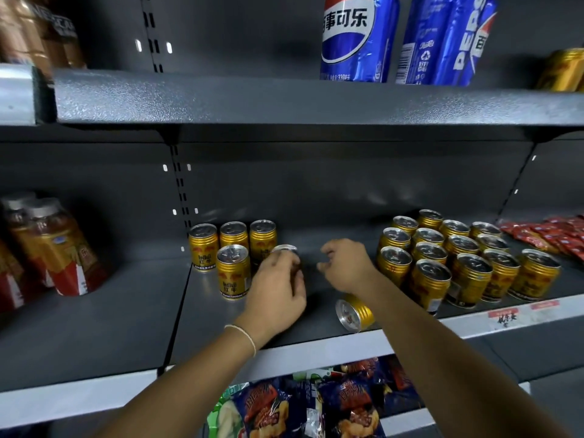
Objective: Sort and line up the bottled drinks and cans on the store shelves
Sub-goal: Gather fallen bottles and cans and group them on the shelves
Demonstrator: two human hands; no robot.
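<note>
On the grey middle shelf (pixel 142 311) several upright gold Red Bull cans (pixel 233 270) stand in a small group at the left. My left hand (pixel 278 286) grips another gold can (pixel 285 249) beside that group; only its silver top shows above my fingers. My right hand (pixel 344 263) hovers just to the right, fingers loosely curled, holding nothing. Below my right forearm one gold can (pixel 354 311) lies on its side near the shelf's front edge. A large cluster of upright gold cans (pixel 455 257) fills the right part of the shelf.
Blue Pepsi cans (pixel 357 39) and a gold can (pixel 565 69) stand on the upper shelf. Tea bottles (pixel 60 245) stand at the left of the middle shelf, red packets (pixel 546 232) at the far right. Snack bags (pixel 316 403) lie on the shelf below.
</note>
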